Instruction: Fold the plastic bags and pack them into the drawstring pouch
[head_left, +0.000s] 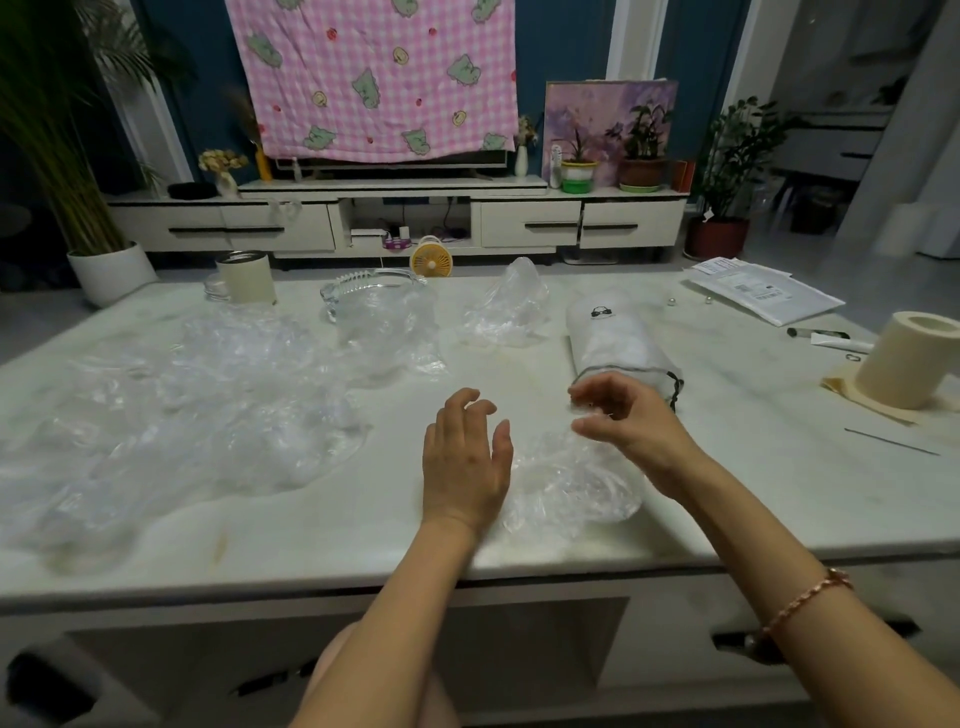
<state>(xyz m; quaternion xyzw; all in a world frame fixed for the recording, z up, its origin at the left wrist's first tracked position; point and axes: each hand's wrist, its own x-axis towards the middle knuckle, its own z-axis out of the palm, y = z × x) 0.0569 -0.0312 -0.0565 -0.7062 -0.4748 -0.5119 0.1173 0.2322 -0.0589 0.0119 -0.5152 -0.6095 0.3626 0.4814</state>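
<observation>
Centrally, a crumpled plastic bag (571, 483) is laid on the tabletop (727, 467) near the front edge, and its top is pinched by the curled fingers of the right hand (628, 421). The left hand (465, 457) is held loosely spread beside it, with nothing gripped. The drawstring pouch (618, 338) is laid just behind the right hand, and more plastic bags (197, 405) are heaped at the left.

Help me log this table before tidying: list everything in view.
table: one, white marble, foreground
plastic bags: several, clear, heaped left, two farther back
near bag: one, clear, front centre
drawstring pouch: one, whitish, lying right of centre
glass dish: one, clear, far middle
canister: one, cream, far left
roll: one, cream, right edge
envelopes: stack, white, far right
fan: one, yellow, beyond table
left hand: open, above table
right hand: seemingly pinching near bag
</observation>
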